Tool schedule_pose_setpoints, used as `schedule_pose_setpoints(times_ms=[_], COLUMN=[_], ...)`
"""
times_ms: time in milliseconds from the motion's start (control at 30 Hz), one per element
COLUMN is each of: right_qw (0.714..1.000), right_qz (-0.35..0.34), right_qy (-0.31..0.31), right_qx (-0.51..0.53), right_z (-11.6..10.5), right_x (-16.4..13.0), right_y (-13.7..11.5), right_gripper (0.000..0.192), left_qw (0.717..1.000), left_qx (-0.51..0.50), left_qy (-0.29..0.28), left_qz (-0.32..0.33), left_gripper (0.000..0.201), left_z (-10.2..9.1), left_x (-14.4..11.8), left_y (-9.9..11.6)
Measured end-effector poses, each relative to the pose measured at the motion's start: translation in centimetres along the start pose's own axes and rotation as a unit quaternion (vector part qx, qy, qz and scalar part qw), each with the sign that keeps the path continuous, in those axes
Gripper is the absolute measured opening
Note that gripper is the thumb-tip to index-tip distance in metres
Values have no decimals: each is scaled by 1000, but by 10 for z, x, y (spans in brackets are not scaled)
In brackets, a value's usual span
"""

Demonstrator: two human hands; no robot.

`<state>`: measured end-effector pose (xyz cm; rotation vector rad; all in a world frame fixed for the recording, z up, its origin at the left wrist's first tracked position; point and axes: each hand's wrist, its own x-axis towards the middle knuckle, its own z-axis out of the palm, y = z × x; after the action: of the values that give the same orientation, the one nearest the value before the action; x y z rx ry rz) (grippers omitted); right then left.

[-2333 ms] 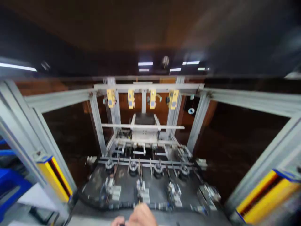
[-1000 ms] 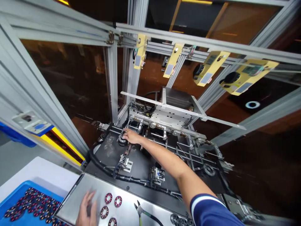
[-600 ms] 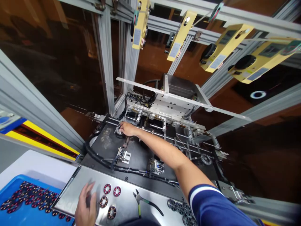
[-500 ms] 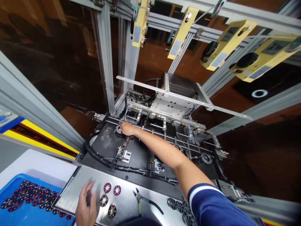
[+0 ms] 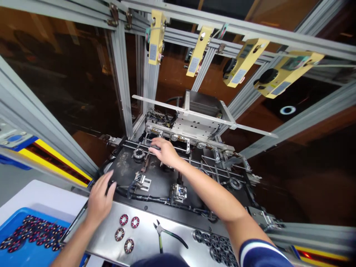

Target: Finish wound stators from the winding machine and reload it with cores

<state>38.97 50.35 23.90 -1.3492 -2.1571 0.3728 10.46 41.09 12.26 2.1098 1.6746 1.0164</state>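
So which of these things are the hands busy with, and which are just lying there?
In use:
- right hand, reaching over the black machine plate
- round part seated on the plate beside that hand
- left hand, resting at the plate's front edge by the black cable

Lying about:
- pliers
- four round parts on the steel shelf
- blue tray of parts

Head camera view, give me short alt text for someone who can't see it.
Inside a framed machine, the right hand reaches over the black fixture plate beside a round stator, while the left hand rests on the cable at its front edge. In front, four stators and pliers lie on a steel shelf.
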Motion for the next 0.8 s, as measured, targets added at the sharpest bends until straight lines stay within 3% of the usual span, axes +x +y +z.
schedule_pose_setpoints(times_ms=[100, 200, 333, 433, 500, 567, 667, 733, 800], right_qw=[998, 995, 978, 962, 960, 960, 960, 959, 961], right_qz=[-31, -21, 119, 173, 173, 173, 189, 197, 195], right_qy=[62, 100, 145, 149, 135, 122, 95, 71, 43], right_qx=[8, -7, -91, -147, -173, -183, -185, -189, -190], right_z=[-42, -59, -38, -4, 18, 37, 54, 60, 63], right_x=[-78, -186, -339, -411, -427, -425, -410, -403, -399], right_y=[-18, -27, -26, -29, -32, -28, -8, 7, 15], right_gripper=[25, 25, 22, 19, 20, 22, 24, 29, 32], left_qw=[987, 968, 954, 946, 941, 938, 949, 965, 977], left_qx=[17, 42, 82, 110, 125, 132, 115, 89, 63], left_qy=[-107, -169, -212, -233, -245, -250, -209, -146, -97], left_qz=[120, 179, 196, 197, 198, 201, 207, 199, 178], left_gripper=[43, 42, 44, 43, 41, 36, 58, 69, 65], left_z=[16, 41, 59, 55, 49, 40, 22, 7, -6], left_x=[80, 120, 125, 127, 135, 145, 148, 130, 92], left_y=[13, 19, 21, 25, 33, 50, 93, 124, 146])
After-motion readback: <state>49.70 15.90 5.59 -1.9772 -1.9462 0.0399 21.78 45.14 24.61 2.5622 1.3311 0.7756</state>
